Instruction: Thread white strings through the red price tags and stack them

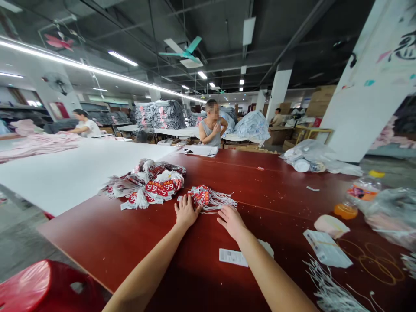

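Red stool (42, 286) cut off at frame edge, left hand (186, 212) and right hand (231, 221) flat, fingers spread, touching small tag bundle (204, 197) on red table (276, 190), tag print unreadable

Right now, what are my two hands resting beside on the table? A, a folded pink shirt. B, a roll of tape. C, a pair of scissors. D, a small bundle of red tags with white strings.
D: the left hand and right hand lie flat on the table on either side of a tag bundle with white strings.

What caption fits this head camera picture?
Both hands, left hand and right hand, rest beside a small bundle of red tags.
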Demonstrator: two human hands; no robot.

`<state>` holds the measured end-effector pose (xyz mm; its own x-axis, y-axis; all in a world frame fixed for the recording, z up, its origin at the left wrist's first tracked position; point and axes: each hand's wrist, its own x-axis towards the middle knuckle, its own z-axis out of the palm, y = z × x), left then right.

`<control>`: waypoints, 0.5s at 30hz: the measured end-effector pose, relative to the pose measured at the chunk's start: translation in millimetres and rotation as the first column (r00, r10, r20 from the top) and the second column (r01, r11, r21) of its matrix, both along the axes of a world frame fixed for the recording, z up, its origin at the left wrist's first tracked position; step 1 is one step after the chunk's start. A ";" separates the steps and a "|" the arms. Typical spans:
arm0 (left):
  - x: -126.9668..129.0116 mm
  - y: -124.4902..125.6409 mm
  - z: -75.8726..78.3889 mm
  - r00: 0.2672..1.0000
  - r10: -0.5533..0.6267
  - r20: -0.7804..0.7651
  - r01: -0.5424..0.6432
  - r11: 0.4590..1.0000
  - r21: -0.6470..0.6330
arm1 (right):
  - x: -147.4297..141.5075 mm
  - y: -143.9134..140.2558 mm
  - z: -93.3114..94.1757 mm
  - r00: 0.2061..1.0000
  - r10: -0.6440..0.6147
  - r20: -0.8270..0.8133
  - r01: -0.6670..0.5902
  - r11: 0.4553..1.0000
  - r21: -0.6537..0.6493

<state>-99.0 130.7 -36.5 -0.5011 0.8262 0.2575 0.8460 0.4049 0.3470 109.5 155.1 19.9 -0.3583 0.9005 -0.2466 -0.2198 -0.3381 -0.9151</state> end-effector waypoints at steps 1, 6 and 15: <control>3.2 4.0 -2.4 1.000 -0.008 -0.016 0.009 0.999 0.034 | 14.4 -2.5 2.9 1.000 0.002 0.022 -0.003 0.998 0.055; 8.8 -5.7 13.7 0.985 -0.130 -0.110 0.161 0.922 0.352 | 114.2 -36.7 4.4 0.941 -0.147 0.306 -0.023 0.872 0.490; 155.8 -52.1 68.4 0.358 -0.878 0.318 0.667 0.479 0.571 | 138.2 -84.7 0.5 0.793 -0.269 0.547 -0.281 0.635 0.719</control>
